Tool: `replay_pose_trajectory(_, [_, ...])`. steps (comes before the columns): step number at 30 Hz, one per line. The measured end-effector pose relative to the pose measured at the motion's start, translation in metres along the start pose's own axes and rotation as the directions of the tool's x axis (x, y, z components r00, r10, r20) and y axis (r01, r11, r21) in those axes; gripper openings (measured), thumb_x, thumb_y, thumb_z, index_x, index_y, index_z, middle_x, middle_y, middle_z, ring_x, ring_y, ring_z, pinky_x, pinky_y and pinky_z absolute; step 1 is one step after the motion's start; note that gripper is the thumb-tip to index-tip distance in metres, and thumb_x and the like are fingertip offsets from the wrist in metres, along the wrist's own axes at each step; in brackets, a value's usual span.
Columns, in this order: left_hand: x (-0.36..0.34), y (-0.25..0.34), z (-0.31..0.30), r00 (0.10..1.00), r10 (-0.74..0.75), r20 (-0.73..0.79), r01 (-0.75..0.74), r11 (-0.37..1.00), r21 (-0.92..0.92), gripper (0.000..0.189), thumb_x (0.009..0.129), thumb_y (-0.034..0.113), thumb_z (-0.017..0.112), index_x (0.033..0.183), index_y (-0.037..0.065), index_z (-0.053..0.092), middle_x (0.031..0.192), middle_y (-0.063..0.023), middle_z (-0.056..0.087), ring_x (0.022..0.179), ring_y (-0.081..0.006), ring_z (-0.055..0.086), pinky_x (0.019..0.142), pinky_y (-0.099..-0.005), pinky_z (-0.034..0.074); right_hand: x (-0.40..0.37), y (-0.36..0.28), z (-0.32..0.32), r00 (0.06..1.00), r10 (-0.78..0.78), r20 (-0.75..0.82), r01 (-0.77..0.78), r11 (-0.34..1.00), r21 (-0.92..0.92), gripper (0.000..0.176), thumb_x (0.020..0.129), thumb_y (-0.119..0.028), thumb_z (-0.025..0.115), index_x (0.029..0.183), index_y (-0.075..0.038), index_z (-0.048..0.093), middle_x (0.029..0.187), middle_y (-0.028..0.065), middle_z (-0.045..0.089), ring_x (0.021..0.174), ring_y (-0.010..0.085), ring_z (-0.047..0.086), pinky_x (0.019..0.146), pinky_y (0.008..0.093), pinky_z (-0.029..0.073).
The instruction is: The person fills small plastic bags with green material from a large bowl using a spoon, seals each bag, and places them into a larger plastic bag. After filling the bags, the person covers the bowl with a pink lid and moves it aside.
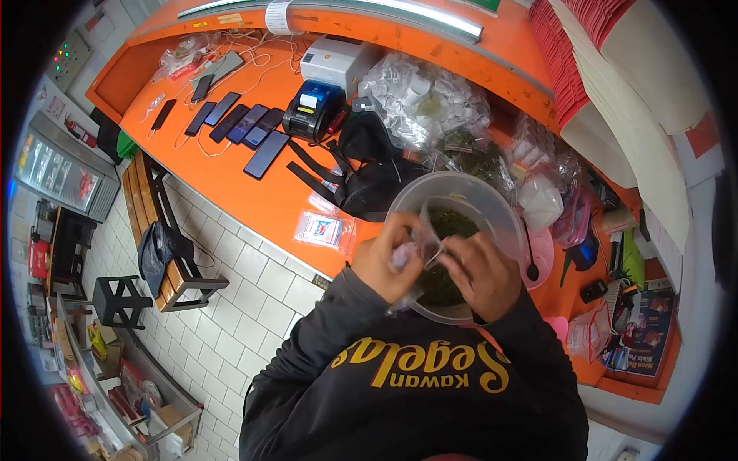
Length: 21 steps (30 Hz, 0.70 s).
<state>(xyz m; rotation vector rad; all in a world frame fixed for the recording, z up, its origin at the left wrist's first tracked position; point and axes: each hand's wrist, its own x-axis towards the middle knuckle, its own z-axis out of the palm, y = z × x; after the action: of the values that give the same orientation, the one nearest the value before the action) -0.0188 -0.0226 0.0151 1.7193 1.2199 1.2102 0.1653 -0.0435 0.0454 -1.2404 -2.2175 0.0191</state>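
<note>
Both hands are closed on the same thing here. The left hand has fingers curled round one side of a clear plastic bag, with a pale, pinkish-white bit bunched up near the palm; too blurry to say what that is. The right hand has the other side pinched between thumb and fingertips. The bag is up over the mouth of a big translucent tub, film pulled out between the hands.

Handling-wise, I'd call it super light and floppy, basically no stiffness, probably a bit slippery and clingy if the fingers are damp. It'd likely crease or stretch if yanked. Best hold IMO is right at the edge, thumb and finger on opposite sides; grab it lower and the film would just crumple. Can't tell whether there's anything inside, hands are in the way.

Inside the tub is dark green leafy stuff. Just right of the tub there's a pink container with a black spoon. Just beyond the tub, toward the left, sits a black backpack, with a flat clear packet left of the tub. Farther left of it are several phones, and past its far side a heap of clear bags, all on the orange counter.
</note>
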Motion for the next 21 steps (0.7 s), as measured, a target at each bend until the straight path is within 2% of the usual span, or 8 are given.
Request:
replay_pose_trajectory(2, [0.005, -0.009, -0.011, 0.969, 0.128, 0.212, -0.076, 0.968, -0.238, 0.017, 0.082, -0.003, 0.058, 0.099, 0.001, 0.058, 0.08, -0.0061, 0.061, 0.066, -0.0132, 0.059, 0.063, -0.0248, 0.047, 0.001, -0.002, -0.006, 0.984, -0.167, 0.059, 0.166, 0.986, 0.015, 0.024, 0.073, -0.011, 0.073, 0.095, -0.008, 0.065, 0.099, -0.0017, 0.058, 0.075, 0.015, 0.058, 0.052, 0.0266, 0.048])
replay_pose_trajectory(3, [0.006, 0.001, -0.024, 0.888, -0.121, 0.444, 0.266, 0.923, -0.28, 0.018, 0.083, -0.004, 0.056, 0.1, 0.0, 0.061, 0.085, -0.0041, 0.063, 0.073, -0.0104, 0.061, 0.068, -0.0236, 0.048, 0.0, -0.003, -0.009, 0.937, -0.33, 0.115, 0.328, 0.944, 0.039, 0.022, 0.073, -0.014, 0.071, 0.094, -0.01, 0.065, 0.106, -0.0029, 0.057, 0.079, 0.0124, 0.057, 0.051, 0.0251, 0.047])
replay_pose_trajectory(6, [0.007, 0.003, -0.034, 0.869, -0.091, 0.487, 0.197, 0.965, -0.172, 0.017, 0.085, -0.004, 0.054, 0.099, 0.0, 0.063, 0.088, -0.0061, 0.064, 0.076, -0.0103, 0.062, 0.069, -0.0241, 0.048, 0.0, -0.002, -0.018, 0.809, -0.536, 0.239, 0.544, 0.838, 0.038, 0.018, 0.074, -0.016, 0.066, 0.092, -0.011, 0.066, 0.11, -0.0039, 0.057, 0.082, 0.0101, 0.054, 0.051, 0.0225, 0.047])
replay_pose_trajectory(10, [0.013, 0.007, -0.041, 0.836, 0.334, 0.435, -0.219, 0.93, -0.294, 0.02, 0.081, 0.0, 0.065, 0.101, 0.0, 0.063, 0.097, -0.0104, 0.066, 0.086, -0.0177, 0.063, 0.078, -0.0307, 0.049, 0.013, -0.005, -0.038, 0.838, -0.43, 0.335, 0.42, 0.901, 0.106, 0.02, 0.075, -0.016, 0.062, 0.094, -0.011, 0.067, 0.109, -0.0022, 0.06, 0.083, 0.0115, 0.055, 0.052, 0.0204, 0.049])
replay_pose_trajectory(12, [0.005, 0.002, -0.051, 0.82, 0.303, 0.486, -0.154, 0.934, -0.323, 0.033, 0.076, 0.003, 0.073, 0.106, -0.002, 0.061, 0.106, -0.0156, 0.065, 0.094, -0.0235, 0.063, 0.085, -0.0355, 0.048, 0.015, -0.006, -0.034, 0.877, -0.39, 0.28, 0.368, 0.921, 0.131, 0.022, 0.076, -0.019, 0.065, 0.097, -0.011, 0.066, 0.107, -0.001, 0.06, 0.085, 0.0124, 0.057, 0.057, 0.0242, 0.052])
replay_pose_trajectory(15, [-0.011, -0.007, -0.069, 0.76, -0.038, 0.648, 0.373, 0.843, -0.388, 0.042, 0.077, -0.001, 0.073, 0.115, -0.004, 0.058, 0.121, -0.0177, 0.059, 0.087, -0.0168, 0.066, 0.073, -0.0255, 0.052, 0.03, 0.01, -0.017, 0.94, -0.336, 0.066, 0.227, 0.757, 0.613, 0.017, 0.082, -0.014, 0.07, 0.098, -0.01, 0.065, 0.103, 0.0035, 0.063, 0.073, 0.0182, 0.058, 0.062, 0.0306, 0.049])
replay_pose_trajectory(17, [-0.018, -0.011, -0.075, 0.754, -0.013, 0.657, 0.401, 0.801, -0.444, 0.04, 0.078, -0.002, 0.07, 0.116, -0.006, 0.057, 0.12, -0.0189, 0.059, 0.08, -0.0157, 0.067, 0.065, -0.023, 0.052, 0.047, 0.031, -0.016, 0.92, -0.028, 0.391, -0.191, 0.839, 0.51, 0.025, 0.081, -0.018, 0.071, 0.103, -0.007, 0.064, 0.092, 0.0083, 0.063, 0.07, 0.0229, 0.061, 0.062, 0.033, 0.048])
replay_pose_trajectory(21, [-0.036, -0.025, -0.089, 0.813, 0.043, 0.58, 0.351, 0.759, -0.548, 0.04, 0.081, 0.004, 0.067, 0.115, -0.011, 0.054, 0.117, -0.0292, 0.055, 0.062, -0.0173, 0.065, 0.048, -0.0207, 0.051, 0.022, 0.081, 0.083, 0.638, 0.023, 0.77, -0.046, 0.999, 0.008, 0.043, 0.08, -0.032, 0.07, 0.114, -0.007, 0.058, 0.091, 0.0151, 0.067, 0.086, 0.0329, 0.066, 0.075, 0.0438, 0.051])
